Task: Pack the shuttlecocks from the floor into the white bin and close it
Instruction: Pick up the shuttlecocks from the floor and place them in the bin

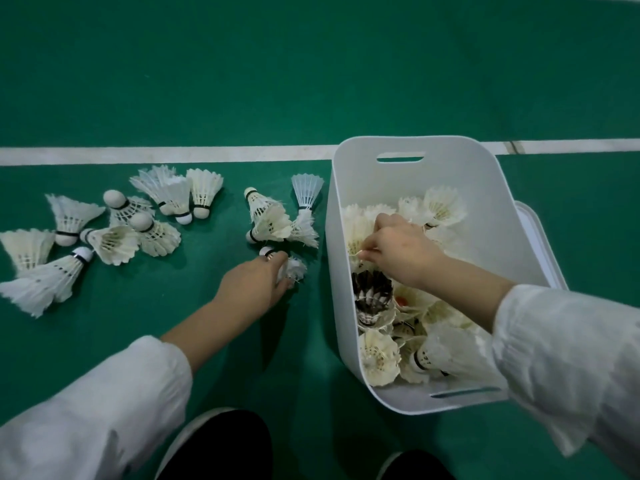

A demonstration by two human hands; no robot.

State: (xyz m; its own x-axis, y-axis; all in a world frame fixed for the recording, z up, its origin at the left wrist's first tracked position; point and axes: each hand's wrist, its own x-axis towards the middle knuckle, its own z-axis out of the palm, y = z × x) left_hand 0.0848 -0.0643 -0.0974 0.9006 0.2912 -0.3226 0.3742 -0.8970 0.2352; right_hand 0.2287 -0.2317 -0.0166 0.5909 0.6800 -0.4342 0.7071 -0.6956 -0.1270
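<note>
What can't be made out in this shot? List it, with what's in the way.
- Head view: fingertips of the right hand, sunk among the piled shuttlecocks in the white bin; grip unclear.
- Head view: the shuttlecock the left hand grips, mostly covered by its fingers.
- Head view: white piece beyond the bin, mostly hidden by the bin wall; lid or not, unclear.

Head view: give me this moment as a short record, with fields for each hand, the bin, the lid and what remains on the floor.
left hand: grips a shuttlecock on the floor, just left of the white bin
right hand: inside the bin, fingers down among its contents; grip unclear
bin contents: many shuttlecocks, including a dark-feathered one
lid: off; white edge past the bin's right wall, probably it
loose shuttlecocks: over a dozen, left of the bin
stage: packing under way
</note>
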